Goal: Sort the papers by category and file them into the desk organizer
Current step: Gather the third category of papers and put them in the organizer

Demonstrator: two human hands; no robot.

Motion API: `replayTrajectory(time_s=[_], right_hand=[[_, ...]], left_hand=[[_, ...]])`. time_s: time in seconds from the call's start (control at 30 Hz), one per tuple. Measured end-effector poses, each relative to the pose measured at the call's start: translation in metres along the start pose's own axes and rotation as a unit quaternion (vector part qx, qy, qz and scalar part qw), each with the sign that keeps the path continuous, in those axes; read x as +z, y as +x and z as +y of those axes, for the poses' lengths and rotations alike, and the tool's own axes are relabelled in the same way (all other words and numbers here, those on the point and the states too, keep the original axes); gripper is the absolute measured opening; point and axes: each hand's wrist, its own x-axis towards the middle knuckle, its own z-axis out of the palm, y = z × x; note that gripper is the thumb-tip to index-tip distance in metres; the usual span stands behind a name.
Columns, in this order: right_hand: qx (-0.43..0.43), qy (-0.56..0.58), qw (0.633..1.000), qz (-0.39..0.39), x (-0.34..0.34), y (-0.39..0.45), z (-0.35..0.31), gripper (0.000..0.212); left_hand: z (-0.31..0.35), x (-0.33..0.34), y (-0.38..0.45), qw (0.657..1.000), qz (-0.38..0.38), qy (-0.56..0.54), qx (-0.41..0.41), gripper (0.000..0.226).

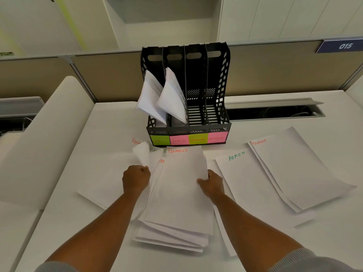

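Observation:
A black desk organizer (216, 122) with several slots stands at the back of the desk, its front carrying green and pink labels. Its two left slots hold leaning white sheets (151, 95); the two right slots hold nothing. In front of it lies a stack of white papers (176, 222), the top sheet headed FINANCE in red. My right hand (213, 183) grips that stack's right edge. My left hand (135, 178) is closed on the curled corner of a sheet (142, 152) on the left.
An ADMIN sheet (247, 179) and a FINANCE pile (294, 167) lie on the desk to the right. A wide white sheet (102, 173) lies at left. A cable slot (275, 111) runs along the partition behind. The desk's left edge drops to a lower surface.

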Motion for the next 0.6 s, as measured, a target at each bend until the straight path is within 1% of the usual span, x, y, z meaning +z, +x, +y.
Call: replayTrajectory(time_s=[0.07, 0.2, 0.27, 0.33, 0.43, 0.5, 0.6], right_hand=[[-0.002, 0.003, 1.000, 0.000, 0.000, -0.002, -0.002, 0.024], [-0.011, 0.026, 1.000, -0.009, 0.000, -0.005, -0.005, 0.022], [-0.018, 0.050, 0.998, -0.020, 0.001, -0.007, -0.008, 0.023], [-0.021, 0.068, 0.997, -0.032, 0.000, -0.008, -0.012, 0.028], [-0.009, 0.110, 0.992, -0.066, -0.005, -0.011, -0.017, 0.034], [-0.002, 0.148, 0.984, -0.103, -0.009, -0.012, -0.019, 0.038], [-0.012, 0.136, 0.982, -0.127, -0.012, -0.012, -0.017, 0.035]], left_hand=[[0.012, 0.001, -0.001, 0.999, -0.034, 0.003, -0.005, 0.038], [0.038, 0.010, -0.007, 0.991, -0.132, 0.009, 0.020, 0.028], [0.049, 0.019, -0.014, 0.985, -0.174, -0.019, 0.015, 0.025], [0.058, 0.029, -0.020, 0.975, -0.211, -0.069, -0.005, 0.023], [0.068, 0.041, -0.028, 0.947, -0.272, -0.164, -0.045, 0.021], [0.071, 0.045, -0.032, 0.935, -0.303, -0.181, -0.034, 0.021], [0.067, 0.047, -0.035, 0.925, -0.332, -0.183, -0.017, 0.023]])
